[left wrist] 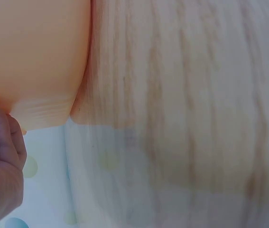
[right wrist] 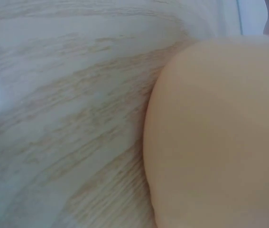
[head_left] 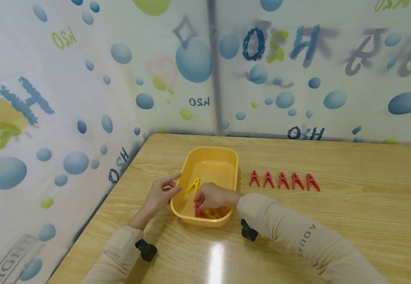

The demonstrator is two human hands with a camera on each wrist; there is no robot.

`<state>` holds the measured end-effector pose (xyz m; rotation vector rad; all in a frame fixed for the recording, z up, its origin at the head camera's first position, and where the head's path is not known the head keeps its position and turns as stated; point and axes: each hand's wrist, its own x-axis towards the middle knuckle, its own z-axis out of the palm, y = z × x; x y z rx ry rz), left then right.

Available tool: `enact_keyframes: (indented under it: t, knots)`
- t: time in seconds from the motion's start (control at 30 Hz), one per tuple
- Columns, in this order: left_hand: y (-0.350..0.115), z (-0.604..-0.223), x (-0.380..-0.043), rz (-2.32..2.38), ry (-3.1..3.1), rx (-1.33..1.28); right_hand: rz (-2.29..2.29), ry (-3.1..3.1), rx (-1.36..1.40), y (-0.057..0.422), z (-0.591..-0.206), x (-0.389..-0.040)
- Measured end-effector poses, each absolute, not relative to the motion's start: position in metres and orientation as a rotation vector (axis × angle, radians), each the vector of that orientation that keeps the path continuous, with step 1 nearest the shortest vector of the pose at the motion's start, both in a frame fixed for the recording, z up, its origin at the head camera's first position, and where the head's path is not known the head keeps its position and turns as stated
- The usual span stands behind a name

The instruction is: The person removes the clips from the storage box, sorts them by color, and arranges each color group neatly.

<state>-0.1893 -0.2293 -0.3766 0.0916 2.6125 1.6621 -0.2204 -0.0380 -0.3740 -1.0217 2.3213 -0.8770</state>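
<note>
A yellow-orange plastic tub (head_left: 219, 156) stands on the table, with several clothespins in it. My right hand (head_left: 214, 196) reaches down into the tub and pinches a red clothespin (head_left: 196, 209) between its fingertips. Just beyond those fingers a yellow clothespin (head_left: 194, 184) leans in the tub; more yellow ones (head_left: 212, 214) lie partly hidden below the hand. At the tub's left edge, my left hand (head_left: 160, 193) touches the rim with thumb and fingers extended. The left wrist view has the fingers (left wrist: 4, 137) against the tub's outer wall (left wrist: 39, 57).
Right of the tub, several red clothespins (head_left: 282, 180) stand in a spaced row on the wooden table (head_left: 351, 221). A patterned curtain (head_left: 177, 106) hangs behind and to the left of the table. The right wrist view mostly shows the tub's outside wall (right wrist: 219, 128).
</note>
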Motion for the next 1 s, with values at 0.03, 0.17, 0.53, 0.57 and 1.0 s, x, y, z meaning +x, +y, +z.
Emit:
enact_keyframes:
  t: [0.03,0.17,0.53,0.57,1.0]
  knots:
    - [-0.230,-0.376,-0.189,1.665,2.608,0.090,-0.898,2.306,-1.009,-0.038,-0.374,-0.220]
    - [-0.230,-0.377,-0.188,1.674,2.597,0.081,-0.980,2.229,-0.986,-0.038,-0.373,-0.219]
    - [-0.230,-0.377,-0.189,1.640,2.631,0.085,-0.976,2.164,-0.950,-0.035,-0.371,-0.221]
    - [-0.230,-0.377,-0.189,1.643,2.630,0.087,-0.982,2.153,-0.949,-0.035,-0.371,-0.221]
    - [-0.229,-0.376,-0.188,1.672,2.615,0.087,-1.228,2.060,-0.899,-0.016,-0.356,-0.230]
